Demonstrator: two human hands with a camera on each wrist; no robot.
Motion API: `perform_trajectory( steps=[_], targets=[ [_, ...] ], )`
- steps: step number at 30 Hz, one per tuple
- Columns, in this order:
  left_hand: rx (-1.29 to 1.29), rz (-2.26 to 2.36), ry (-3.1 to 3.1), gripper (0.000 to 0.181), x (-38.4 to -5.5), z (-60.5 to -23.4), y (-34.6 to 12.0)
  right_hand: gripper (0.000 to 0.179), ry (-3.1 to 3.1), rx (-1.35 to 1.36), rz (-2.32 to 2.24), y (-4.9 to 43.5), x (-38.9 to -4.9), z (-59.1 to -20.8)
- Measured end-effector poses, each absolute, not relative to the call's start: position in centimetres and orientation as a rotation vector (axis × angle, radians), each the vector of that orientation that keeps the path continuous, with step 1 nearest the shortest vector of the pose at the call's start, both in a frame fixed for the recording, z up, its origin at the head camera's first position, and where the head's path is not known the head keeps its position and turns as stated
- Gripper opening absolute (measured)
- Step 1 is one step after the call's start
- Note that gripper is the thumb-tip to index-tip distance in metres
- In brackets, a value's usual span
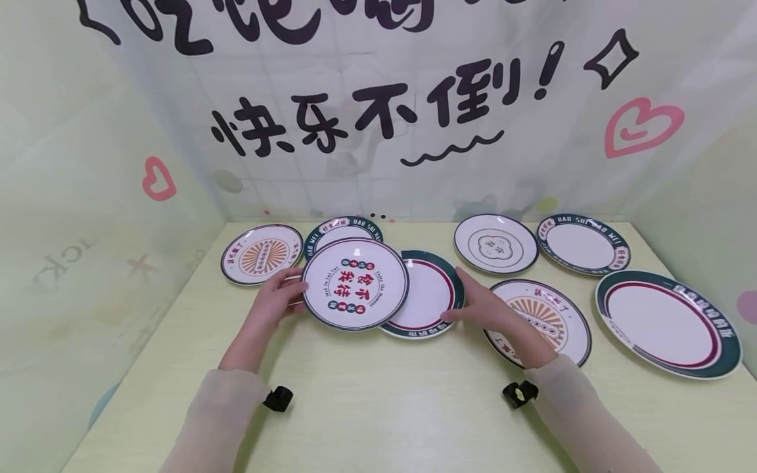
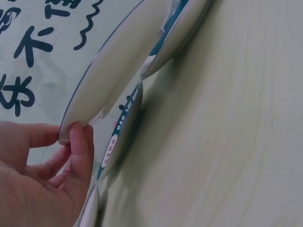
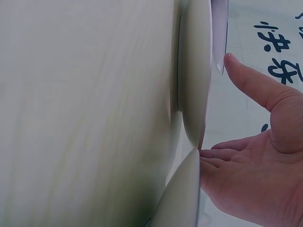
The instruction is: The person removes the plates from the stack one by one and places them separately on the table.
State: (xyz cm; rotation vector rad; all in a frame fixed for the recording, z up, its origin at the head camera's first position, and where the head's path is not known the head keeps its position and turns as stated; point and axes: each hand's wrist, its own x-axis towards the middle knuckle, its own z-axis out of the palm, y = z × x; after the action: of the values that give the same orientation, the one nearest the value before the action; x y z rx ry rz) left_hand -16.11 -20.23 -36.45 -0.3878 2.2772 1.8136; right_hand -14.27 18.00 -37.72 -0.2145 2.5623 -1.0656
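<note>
My left hand (image 1: 282, 295) pinches the left edge of a white plate (image 1: 355, 286) with red characters and a thin dark rim. The left wrist view shows this plate (image 2: 102, 71) lifted and tilted, thumb and fingers on opposite faces. It overlaps a green-rimmed plate (image 1: 428, 295) with a red inner ring. At that plate's right edge is my right hand (image 1: 481, 299), its thumb spread from the fingers. In the right wrist view, the right hand (image 3: 265, 156) has its fingertips right at the rim of the green-rimmed plate (image 3: 195, 71), thumb standing apart.
Behind on the left lie a sunburst plate (image 1: 263, 255) and a green-lettered plate (image 1: 343, 226). A plain-rimmed plate (image 1: 495, 243), another green-lettered plate (image 1: 584, 243), a second sunburst plate (image 1: 568, 322) and a large green-rimmed plate (image 1: 668, 325) are on the right. A printed curtain (image 1: 378, 177) closes the back.
</note>
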Motion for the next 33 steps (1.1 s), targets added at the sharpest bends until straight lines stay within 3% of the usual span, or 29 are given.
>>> perform_trajectory(
  steps=[11,22,33],
  targets=[
    [-0.374,1.936,2.199,0.052,-14.5,-36.4,-24.4,0.103,2.568,-0.241,-1.065,18.1,-14.3,-37.7],
    [-0.380,1.993,2.134,0.027,-13.0,-37.1,-28.0,0.102,2.572,-0.255,-1.051,18.1,-14.2,-37.7],
    [-0.390,1.980,2.114,0.034,-11.9,-37.8,-29.7,0.101,2.565,-0.254,-1.066,18.2,-14.3,-37.9]
  ],
)
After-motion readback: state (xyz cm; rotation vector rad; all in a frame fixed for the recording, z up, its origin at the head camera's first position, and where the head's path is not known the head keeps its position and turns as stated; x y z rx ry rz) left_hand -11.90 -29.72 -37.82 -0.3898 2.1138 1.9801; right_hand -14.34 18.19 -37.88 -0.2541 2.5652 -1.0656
